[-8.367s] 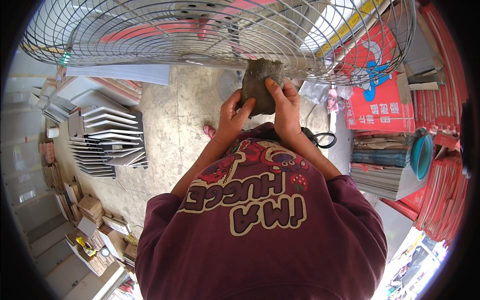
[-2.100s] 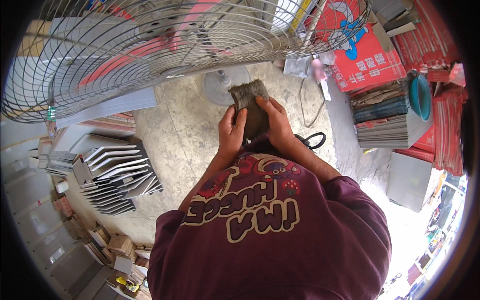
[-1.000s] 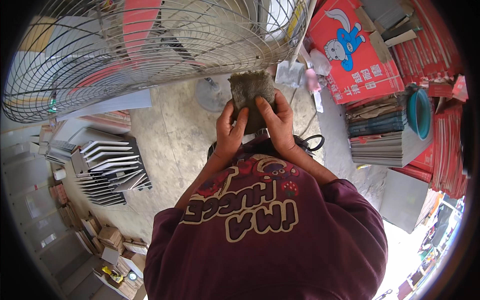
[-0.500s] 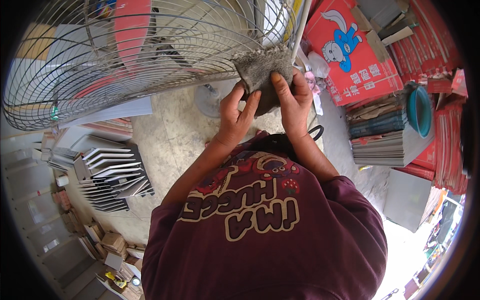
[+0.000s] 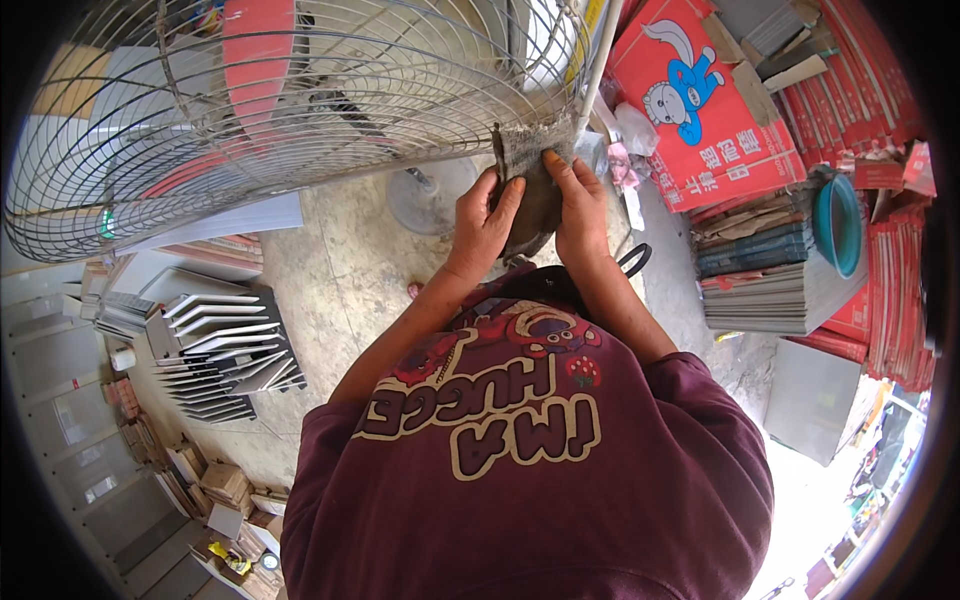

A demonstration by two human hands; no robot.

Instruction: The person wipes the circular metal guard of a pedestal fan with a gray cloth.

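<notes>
A: What does the cloth [image 5: 533,195] look like?
B: Grey-brown and rough. The part beyond the thumbs is paler and fuzzy, with a ragged edge; the part between the palms is darker and smoother, curving in to a rounded lower end.

A: And the hands?
B: Both are partly closed on it. The left hand [image 5: 482,225] pinches the left margin, and the right hand [image 5: 580,212] grips the right one. Each thumb lies along the face toward the wearer; most of the fingers behind are hidden.

A: Anything different from half a second ago?
B: The cloth was spread wider then, its far edge jutting out over the left hand. Now it is narrower, and its lower end reaches further down between the wrists.

A: Which way does it point?
B: Its long axis runs away from the wearer's body, between the hands. The ragged end points outward past the thumbs, toward the rim of the wire fan guard [image 5: 330,130], which lies beyond and left of the hands. Whether they touch, I can't tell.
</notes>
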